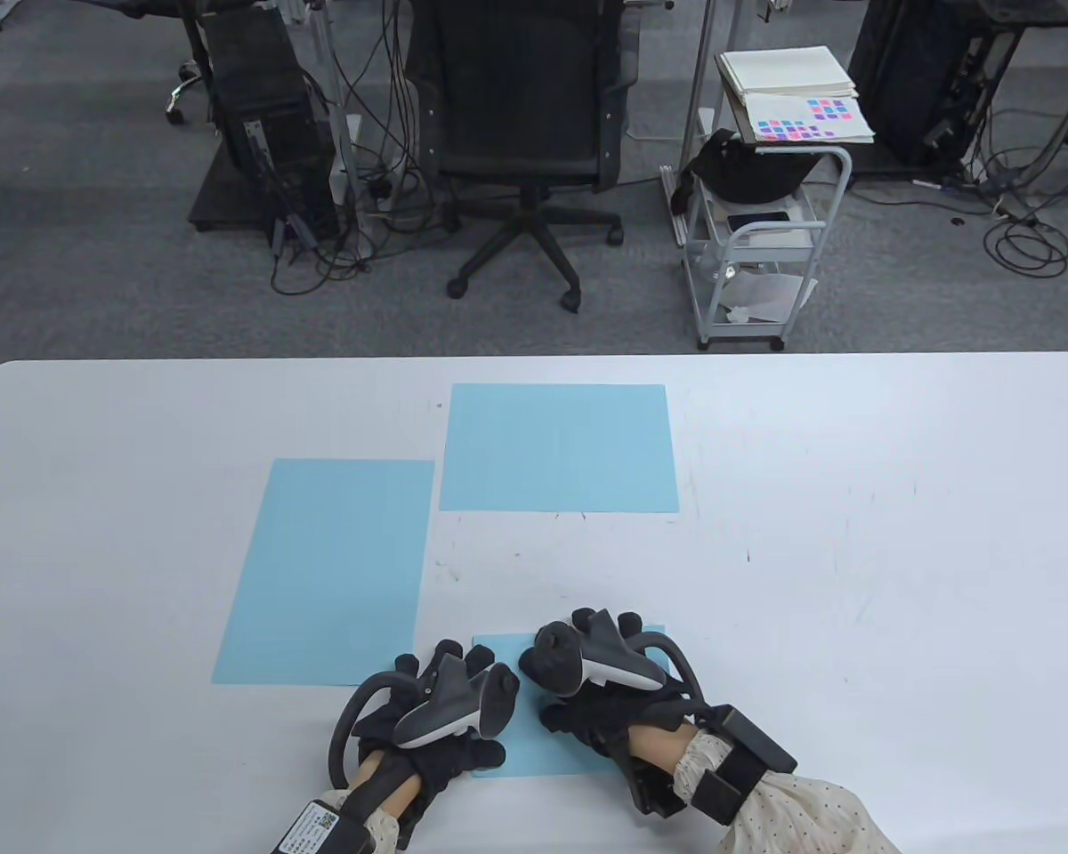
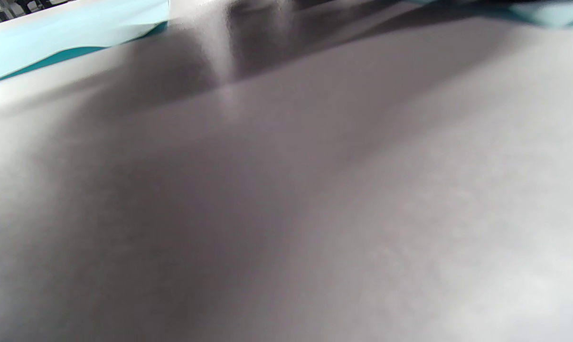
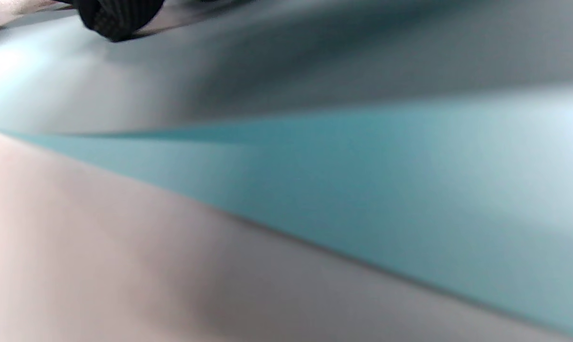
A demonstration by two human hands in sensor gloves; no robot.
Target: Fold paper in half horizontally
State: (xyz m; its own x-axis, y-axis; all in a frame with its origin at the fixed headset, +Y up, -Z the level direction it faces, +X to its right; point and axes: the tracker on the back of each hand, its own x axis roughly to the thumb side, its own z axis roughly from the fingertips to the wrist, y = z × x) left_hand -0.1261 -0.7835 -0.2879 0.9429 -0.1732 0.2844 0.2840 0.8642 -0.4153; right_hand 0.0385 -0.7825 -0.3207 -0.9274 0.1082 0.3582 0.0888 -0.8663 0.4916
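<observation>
A small light-blue paper (image 1: 534,747), about the size of a half sheet, lies near the table's front edge under both hands. My left hand (image 1: 436,703) rests palm down over its left edge. My right hand (image 1: 601,667) rests palm down on its right part, fingers reaching its far edge. Most of the paper is hidden by the hands and trackers. The right wrist view shows the blue paper (image 3: 362,180) very close and blurred, with a gloved fingertip (image 3: 120,14) at the top. The left wrist view shows blurred table and blue paper edges (image 2: 53,38).
A full light-blue sheet (image 1: 329,569) lies upright to the left of my hands. Another light-blue sheet (image 1: 559,449) lies sideways at the far middle. The white table (image 1: 854,534) has small scuff marks. An office chair (image 1: 521,107) and a cart (image 1: 765,222) stand beyond it.
</observation>
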